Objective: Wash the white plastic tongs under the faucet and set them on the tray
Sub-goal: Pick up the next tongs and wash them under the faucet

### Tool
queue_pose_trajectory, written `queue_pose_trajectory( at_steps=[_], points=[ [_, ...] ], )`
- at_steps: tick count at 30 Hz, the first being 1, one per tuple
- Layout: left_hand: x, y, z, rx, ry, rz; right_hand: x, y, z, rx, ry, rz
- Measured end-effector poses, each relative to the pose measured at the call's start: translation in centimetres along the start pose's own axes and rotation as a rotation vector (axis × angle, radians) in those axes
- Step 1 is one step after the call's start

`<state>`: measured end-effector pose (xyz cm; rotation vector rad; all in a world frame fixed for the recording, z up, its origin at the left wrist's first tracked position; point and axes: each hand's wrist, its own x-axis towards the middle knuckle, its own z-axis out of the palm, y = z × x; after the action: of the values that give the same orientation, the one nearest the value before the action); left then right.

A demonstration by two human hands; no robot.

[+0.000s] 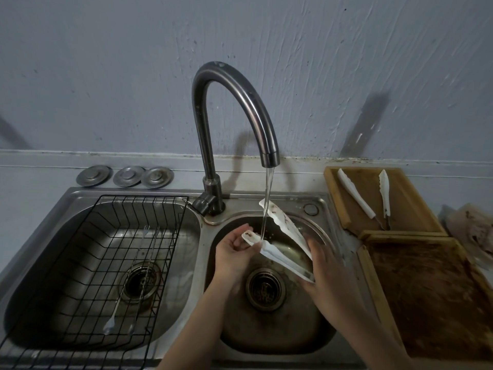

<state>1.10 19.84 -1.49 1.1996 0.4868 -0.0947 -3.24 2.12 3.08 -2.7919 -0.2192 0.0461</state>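
White plastic tongs [284, 231] with brown stains are spread apart over the right sink basin [280, 329]. Water runs from the dark curved faucet [234, 102] between their two tips. My right hand [328, 273] grips the hinged end of the tongs. My left hand [233, 251] pinches the lower arm near its tip. A wooden tray [416, 206] at the right holds another pair of white tongs [372, 194] lying spread apart.
The left basin holds a black wire rack [106, 276] with several long metal utensils [128, 287]. Three metal drain lids [125, 176] sit behind it. A stained wooden tray [426, 289] lies right of the sink, a crumpled plastic bag [472, 228] beyond.
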Motion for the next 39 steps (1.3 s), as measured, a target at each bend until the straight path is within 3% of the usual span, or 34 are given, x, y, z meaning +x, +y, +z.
queue_pose_trajectory(
  at_steps=[8,12,18,26,34,39],
  points=[
    [1.6,-3.0,0.1,0.051,-0.002,-0.28,-1.1,-0.1,0.4,-0.082,-0.137,0.02],
    [1.5,-3.8,0.1,0.216,0.009,-0.286,-1.4,-0.2,0.0,-0.094,-0.169,0.082],
    [1.2,-3.6,0.3,0.306,-0.13,-0.318,-1.2,-0.2,-0.3,-0.124,-0.191,0.099],
    [1.4,-3.0,-0.4,0.468,-0.117,-0.128,-1.2,0.0,0.0,-0.05,-0.179,0.155],
    [0.8,-1.7,0.8,-0.043,-0.008,-0.096,0.1,1.0,1.1,0.21,-0.186,0.228],
    [1.2,0.5,1.0,0.124,0.136,0.098,1.1,0.1,2.3,0.38,-0.134,0.217]
  ],
)
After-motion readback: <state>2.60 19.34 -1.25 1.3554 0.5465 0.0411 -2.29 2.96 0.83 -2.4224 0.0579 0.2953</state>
